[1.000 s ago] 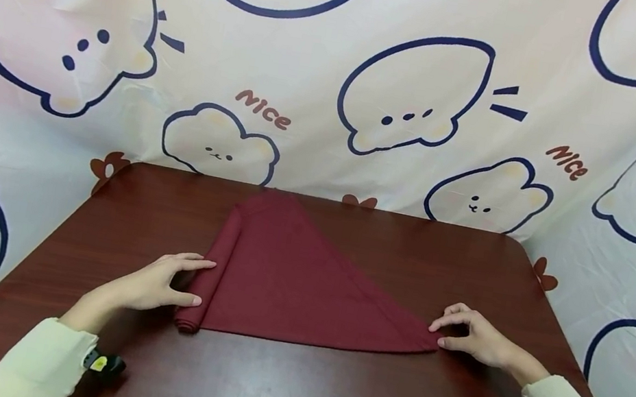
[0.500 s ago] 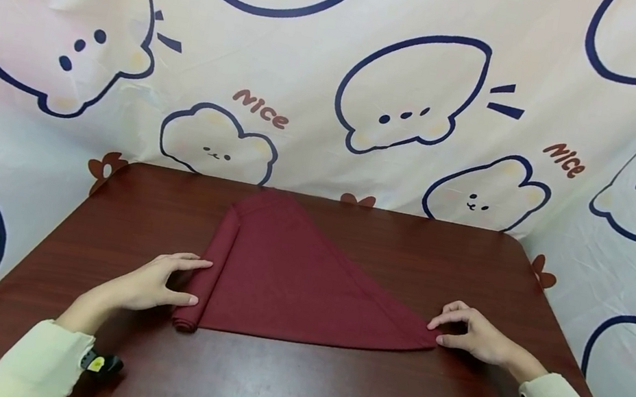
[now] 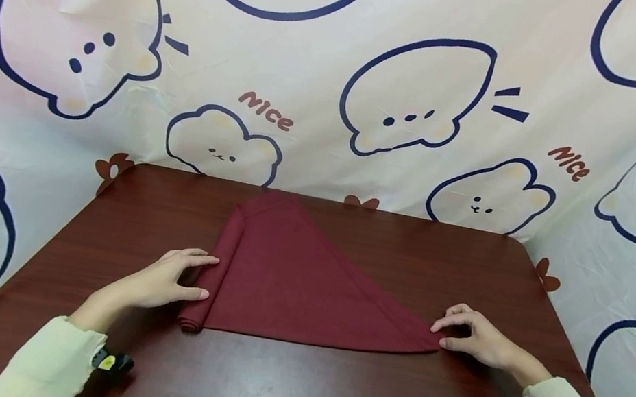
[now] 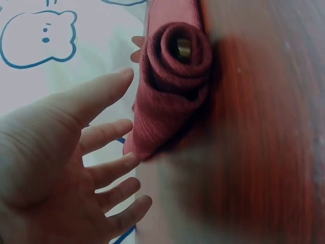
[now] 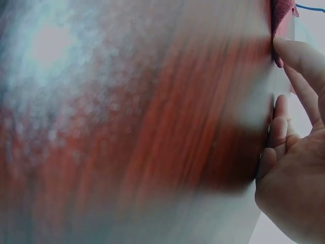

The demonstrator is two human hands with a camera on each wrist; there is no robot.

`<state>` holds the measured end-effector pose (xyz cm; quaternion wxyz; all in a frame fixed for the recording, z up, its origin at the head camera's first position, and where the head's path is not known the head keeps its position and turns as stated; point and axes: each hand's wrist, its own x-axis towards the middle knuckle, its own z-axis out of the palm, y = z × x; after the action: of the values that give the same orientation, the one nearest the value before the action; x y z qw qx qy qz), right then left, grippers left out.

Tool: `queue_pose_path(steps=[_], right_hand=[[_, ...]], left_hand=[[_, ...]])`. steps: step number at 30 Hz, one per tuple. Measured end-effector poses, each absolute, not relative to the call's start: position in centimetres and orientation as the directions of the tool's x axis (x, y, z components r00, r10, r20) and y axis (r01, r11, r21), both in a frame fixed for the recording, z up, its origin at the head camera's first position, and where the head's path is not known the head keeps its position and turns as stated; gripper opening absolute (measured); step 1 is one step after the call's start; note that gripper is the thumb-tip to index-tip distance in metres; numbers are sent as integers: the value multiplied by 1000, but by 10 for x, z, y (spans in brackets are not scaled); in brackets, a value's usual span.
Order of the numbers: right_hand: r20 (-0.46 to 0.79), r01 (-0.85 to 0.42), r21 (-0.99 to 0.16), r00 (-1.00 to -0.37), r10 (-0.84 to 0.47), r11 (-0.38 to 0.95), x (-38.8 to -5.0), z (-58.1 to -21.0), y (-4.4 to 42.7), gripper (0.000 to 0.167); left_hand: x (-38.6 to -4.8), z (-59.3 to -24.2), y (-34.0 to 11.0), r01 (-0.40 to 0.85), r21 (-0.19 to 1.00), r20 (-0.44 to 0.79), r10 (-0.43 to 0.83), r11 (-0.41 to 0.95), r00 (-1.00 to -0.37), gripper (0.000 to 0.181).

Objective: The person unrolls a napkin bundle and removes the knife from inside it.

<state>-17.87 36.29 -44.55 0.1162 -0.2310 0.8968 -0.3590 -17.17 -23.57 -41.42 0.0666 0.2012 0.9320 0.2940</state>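
A dark red cloth (image 3: pixel 304 286) lies on the brown table, its left side wound into a long roll (image 3: pixel 214 272) and its right side narrowing to a corner. My left hand (image 3: pixel 158 281) rests its thumb and fingertips on the roll's left side. In the left wrist view the roll's spiral end (image 4: pixel 175 66) faces the camera, with something small and yellowish inside its core; the fingers of my left hand (image 4: pixel 66 147) are spread and fairly straight beside it. My right hand (image 3: pixel 479 339) pinches the cloth's right corner between thumb and forefinger, while the other fingers of that hand (image 5: pixel 299 152) curl loosely.
The brown wooden table (image 3: pixel 262 391) shines near its front edge. A pale curtain (image 3: pixel 313 73) printed with cartoon outlines hangs behind it and along both sides. The cloth's far tip reaches the table's back edge.
My left hand has shifted slightly right and away from me along the roll. My right hand keeps its pinch on the corner. The head view has swayed a little.
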Motion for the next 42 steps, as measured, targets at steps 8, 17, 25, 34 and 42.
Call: queue_pose_path(steps=[8,17,25,34,42], right_hand=[[-31,-350,-690,-860,-510,633,-179,-445,364,15],[-28,-356,-688,-857,-514,632,-179,-446,363,15],[-44,-346,-684,-859,-510,642,-179,-443,362,15],[-19,-370,-676,-856,-517,638,-178,-444,363,15],[-30,-360,-679,-857,-514,640,-179,-445,364,16]], left_hand=[[-173,-411,-223,348,579,36,403,737,-914,61],[-175,-418,-212,390,505,62,419,770,-906,66],[-173,-423,-208,413,444,70,429,795,-901,65],[-176,-427,-213,396,444,45,421,804,-906,64],[-175,-429,-221,383,451,31,415,806,-909,65]])
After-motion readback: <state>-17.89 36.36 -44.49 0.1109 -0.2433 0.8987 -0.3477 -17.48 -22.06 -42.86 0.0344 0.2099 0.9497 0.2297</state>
